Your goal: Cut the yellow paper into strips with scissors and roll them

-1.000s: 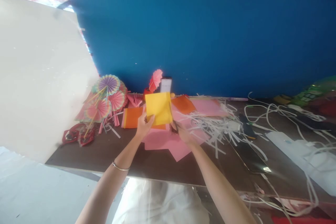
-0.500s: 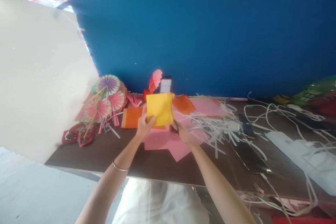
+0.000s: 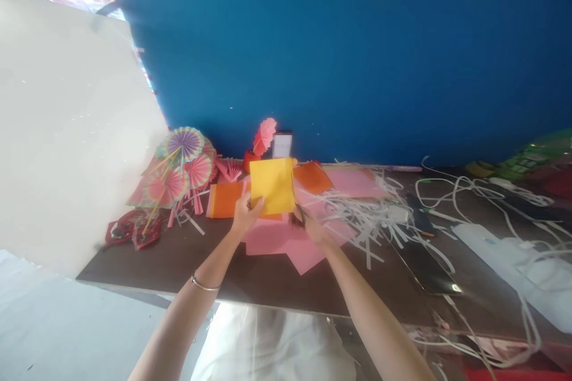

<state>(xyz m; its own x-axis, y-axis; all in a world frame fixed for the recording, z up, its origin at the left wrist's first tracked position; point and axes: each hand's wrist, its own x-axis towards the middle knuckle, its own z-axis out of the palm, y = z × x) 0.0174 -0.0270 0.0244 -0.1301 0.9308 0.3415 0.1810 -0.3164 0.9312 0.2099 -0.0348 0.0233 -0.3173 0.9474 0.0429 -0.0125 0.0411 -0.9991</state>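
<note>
My left hand [image 3: 246, 213] is closed on the lower left corner of a square sheet of yellow paper [image 3: 270, 186], thumb on its front. The sheet is held up over the table. At its right edge, my right hand [image 3: 309, 225] grips a pair of scissors [image 3: 299, 212] with dark handles; the blades run up along that edge and are mostly hidden. Under the hands lie pink paper sheets [image 3: 272, 241]. Orange sheets [image 3: 226, 199] lie behind the left hand, and another orange sheet [image 3: 313, 177] is to the right of the yellow one.
Folded paper fans [image 3: 183, 146] stand at the left. White paper strips [image 3: 357, 214] are heaped on the right, beside a phone [image 3: 426, 265], white cables [image 3: 465, 190] and a power strip [image 3: 500, 256]. A blue wall [image 3: 339, 59] rises behind the dark table [image 3: 179, 268].
Both hands stay nearly in place. The yellow paper has shifted very slightly right, and a narrow strip at its right edge stands out more from the rest.
</note>
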